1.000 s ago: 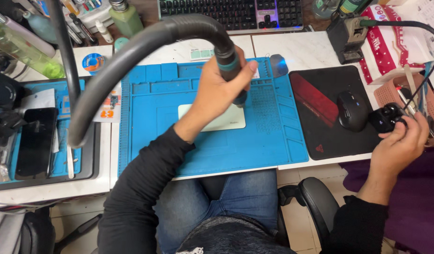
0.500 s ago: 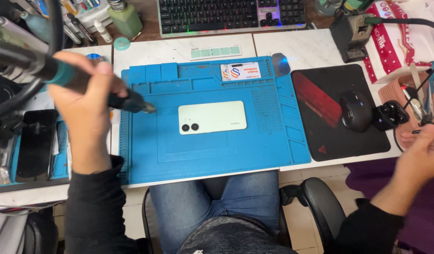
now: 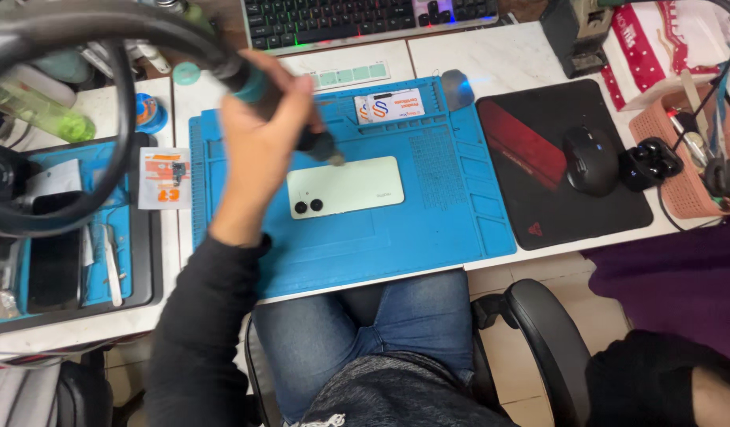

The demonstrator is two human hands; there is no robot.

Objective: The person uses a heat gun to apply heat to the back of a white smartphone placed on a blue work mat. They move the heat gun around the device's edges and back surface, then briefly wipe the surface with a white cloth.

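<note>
a hose-fed nozzle tool [image 3: 302,130] is gripped by the closed left hand [image 3: 262,134] above the smooth pale-green phone [image 3: 345,187]; the right hand is hidden.

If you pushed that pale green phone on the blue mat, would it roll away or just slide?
The phone would probably slide, not roll: it lies flat, back up, on the blue mat. Its smooth back looks slippery to grip. It seems stiff, yet likely breakable if dropped.
</note>
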